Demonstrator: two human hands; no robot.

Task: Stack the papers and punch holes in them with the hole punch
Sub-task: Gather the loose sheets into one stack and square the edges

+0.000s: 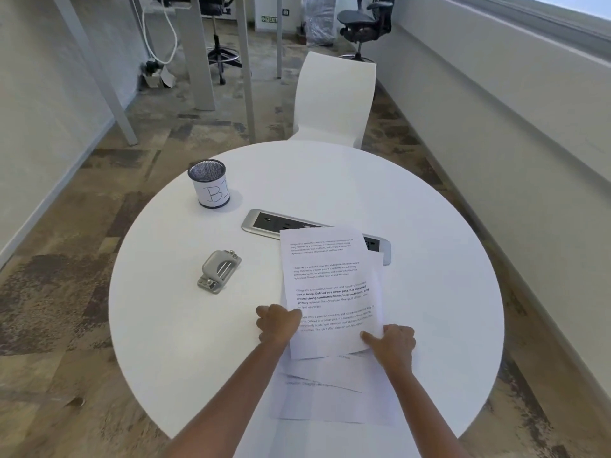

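Your round white worktop (429,206) runs out of view at the near edge, below your forearms, so its front rim cannot be seen. Beyond it, past your hands, a white chair (334,104) is pushed up to the far rim; its seat is hidden by the worktop. Farther back, the office chair (363,24) and the desk legs are cut off at the top.

The papers (330,282) lie between and ahead of your hands, not squared: a printed top sheet sits askew over at least one sheet whose edge shows to the right, and more sheets fan out under your wrists toward you. How many there are cannot be told, and the text on the lower ones is too faint to read. The top sheet's far end covers the middle of a grey socket strip (264,223) set in the worktop, leaving only its two ends showing.

Your left hand (279,323) is curled around the left edge of the top sheet, fingers mostly tucked out of sight beneath it. Your right hand (393,345) pinches the near right corner, thumb on top, the other fingers hidden under the paper.

The mesh pen cup (209,183), ahead and well left of your left hand, wears a paper label with handwriting that wraps out of view. The hole punch (219,272) stands nearer, just ahead and left of your left hand, apart from the papers, nothing touching it.
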